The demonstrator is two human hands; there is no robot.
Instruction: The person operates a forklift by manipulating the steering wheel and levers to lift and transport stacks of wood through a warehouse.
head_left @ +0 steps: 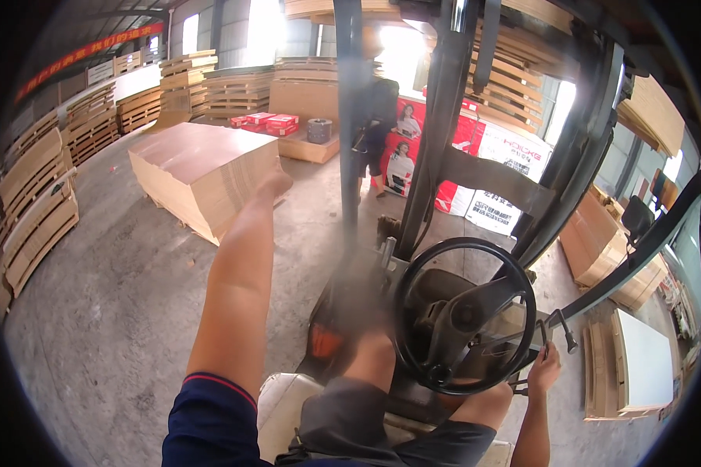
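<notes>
My left arm reaches far forward, and my left hand (276, 179) shows in front of a stack of wood panels (199, 159). One finger seems stretched out; nothing shows in that hand, and the other fingers are hard to make out. Low on the right, my right hand (546, 367) is closed round a control lever (542, 336) beside the black steering wheel (417, 311) of a forklift. Another lever with a dark knob (571, 342) stands just right of it. Neither hand is on the wheel.
Beyond the forklift mast (436, 117) stands a person (378, 117) in dark clothes, partly hidden by it. Red boxes (282, 124) and a dark round spool (319, 131) rest on panels. Red and white printed sheets (494, 175) stand behind. A white-topped stack (645, 362) lies at right.
</notes>
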